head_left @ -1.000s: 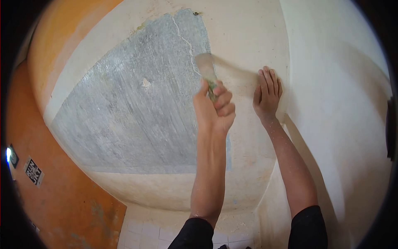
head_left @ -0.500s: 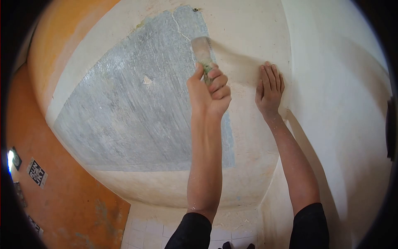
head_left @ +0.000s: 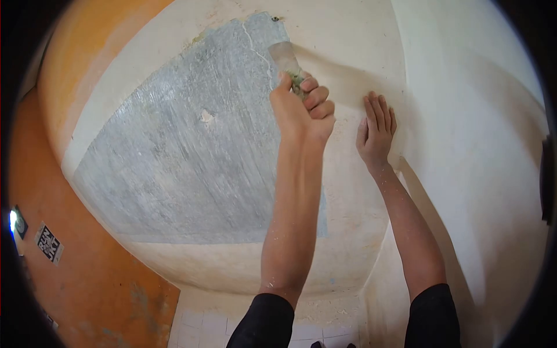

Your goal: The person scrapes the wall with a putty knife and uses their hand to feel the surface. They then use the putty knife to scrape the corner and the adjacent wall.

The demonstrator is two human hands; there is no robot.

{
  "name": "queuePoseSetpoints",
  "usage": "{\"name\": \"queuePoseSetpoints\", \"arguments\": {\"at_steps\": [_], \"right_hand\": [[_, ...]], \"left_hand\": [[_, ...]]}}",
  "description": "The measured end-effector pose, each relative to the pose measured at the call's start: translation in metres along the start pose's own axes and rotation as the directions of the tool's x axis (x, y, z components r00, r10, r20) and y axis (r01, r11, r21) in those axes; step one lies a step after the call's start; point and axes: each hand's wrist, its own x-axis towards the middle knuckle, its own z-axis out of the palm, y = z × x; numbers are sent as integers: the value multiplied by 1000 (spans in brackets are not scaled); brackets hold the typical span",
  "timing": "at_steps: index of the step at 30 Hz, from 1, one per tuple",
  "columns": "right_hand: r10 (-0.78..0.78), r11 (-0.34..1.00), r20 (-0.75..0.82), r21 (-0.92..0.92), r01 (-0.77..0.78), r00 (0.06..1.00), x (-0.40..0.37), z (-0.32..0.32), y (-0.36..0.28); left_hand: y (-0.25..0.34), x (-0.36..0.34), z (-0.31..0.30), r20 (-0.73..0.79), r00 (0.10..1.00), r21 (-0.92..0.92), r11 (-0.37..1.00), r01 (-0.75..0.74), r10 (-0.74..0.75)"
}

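Observation:
My left hand [head_left: 304, 110] is closed around the greenish, worn handle of a putty knife [head_left: 284, 57], palm side toward me. The knife's flat blade points up and lies at the upper right edge of a grey patch [head_left: 191, 156] on the wall. Above and left of the blade, a pale crack line [head_left: 250, 40] runs down through the grey. To the right, my right hand [head_left: 377, 130] rests flat on the cream wall [head_left: 348, 191], fingers stretched upward and holding nothing.
An orange surface [head_left: 87, 243] with a black-and-white sticker [head_left: 49, 244] stands at left. At right, a white wall [head_left: 464, 145] meets the cream wall in a corner. Pale floor tiles [head_left: 203, 325] show below. A small dark hole [head_left: 275, 19] sits above the blade.
My left hand and the putty knife have moved slightly up, with the hand shifting right and the blade tilting more to the left. My right hand stays nearly in place.

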Motion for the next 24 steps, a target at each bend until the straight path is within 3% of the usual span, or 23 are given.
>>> {"name": "queuePoseSetpoints", "arguments": {"at_steps": [2, 12, 16, 21, 24], "right_hand": [[-3, 1000, 10, -6, 3, 1000, -3, 0, 0], [-3, 1000, 6, 8, 3, 1000, -1, 1, 1], [-5, 1000, 19, -28, 6, 1000, -5, 1, 4], [-4, 1000, 23, -26, 4, 1000, -2, 1, 3], [-13, 1000, 10, -25, 13, 1000, -3, 3, 4]], "left_hand": [[-2, -9, -2, -51, 999, -55, 998, 8, -10], [0, -13, -9, -26, 997, -51, 996, 69, -71], [16, 10, -2, 78, 992, -51, 993, 108, -104], [-4, -11, -8, -68, 998, 38, 999, 7, -5], [7, -1, 0, -49, 999, 39, 999, 15, -13]]}}
